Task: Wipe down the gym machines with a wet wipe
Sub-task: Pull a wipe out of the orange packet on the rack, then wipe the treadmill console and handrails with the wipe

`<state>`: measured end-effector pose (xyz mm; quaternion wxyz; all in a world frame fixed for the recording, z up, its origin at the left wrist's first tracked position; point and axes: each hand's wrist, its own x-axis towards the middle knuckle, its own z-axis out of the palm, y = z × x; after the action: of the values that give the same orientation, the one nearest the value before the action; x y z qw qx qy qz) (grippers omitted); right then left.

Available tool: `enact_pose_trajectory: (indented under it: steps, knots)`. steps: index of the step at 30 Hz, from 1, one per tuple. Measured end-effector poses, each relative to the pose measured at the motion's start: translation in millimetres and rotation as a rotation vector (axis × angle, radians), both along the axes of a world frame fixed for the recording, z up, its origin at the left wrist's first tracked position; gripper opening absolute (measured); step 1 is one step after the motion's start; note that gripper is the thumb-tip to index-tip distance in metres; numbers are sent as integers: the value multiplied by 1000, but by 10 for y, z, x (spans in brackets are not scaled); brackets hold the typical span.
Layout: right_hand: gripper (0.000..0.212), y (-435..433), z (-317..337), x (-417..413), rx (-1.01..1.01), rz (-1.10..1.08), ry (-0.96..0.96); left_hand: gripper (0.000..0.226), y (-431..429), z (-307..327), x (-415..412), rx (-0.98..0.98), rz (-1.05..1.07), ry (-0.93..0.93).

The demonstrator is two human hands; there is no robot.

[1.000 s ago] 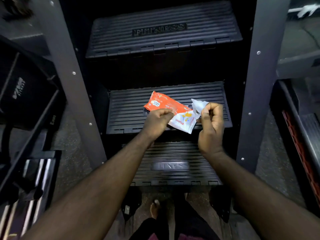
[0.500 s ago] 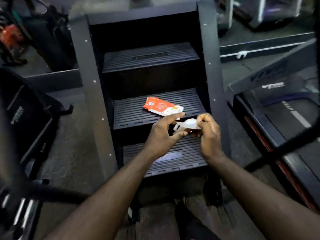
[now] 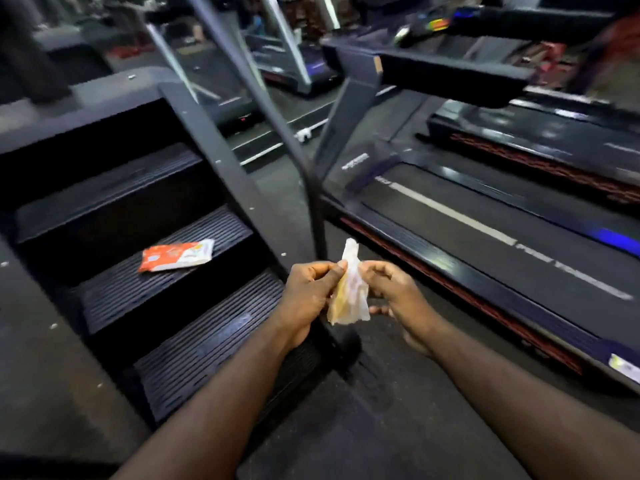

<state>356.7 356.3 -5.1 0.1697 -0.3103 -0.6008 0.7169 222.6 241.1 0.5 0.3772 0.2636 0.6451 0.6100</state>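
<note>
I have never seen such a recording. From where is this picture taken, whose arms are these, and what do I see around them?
The camera sits on a person's head and looks forward and down, so the two bare arms are that person's own. The left hand and the right hand pinch a white wet wipe between them. On the left is a stair machine; an orange-and-white wipe pack lies on its middle step. On the right stands a treadmill.

Gym floor, stair climber [image 3: 145, 258], rows of treadmills [image 3: 485, 223]
</note>
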Motion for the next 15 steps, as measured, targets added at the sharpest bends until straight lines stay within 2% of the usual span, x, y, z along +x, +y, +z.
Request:
enact_pose_trajectory:
  steps: [7, 9, 12, 15]
  knots:
    - [12, 1344, -88, 2245, 97, -393, -68, 24, 1762, 75, 1953, -37, -336, -41]
    - [16, 1787, -79, 2979, 128, -480, -88, 21, 2292, 89, 2630, -67, -420, -72]
    - [34, 2337, 22, 4061, 223, -587, -115, 22, 3011, 142, 3628, -75, -545, -124]
    - [40, 2804, 170, 5021, 463, -693, -277, 25, 3612, 214, 4553, -81, -614, -136]
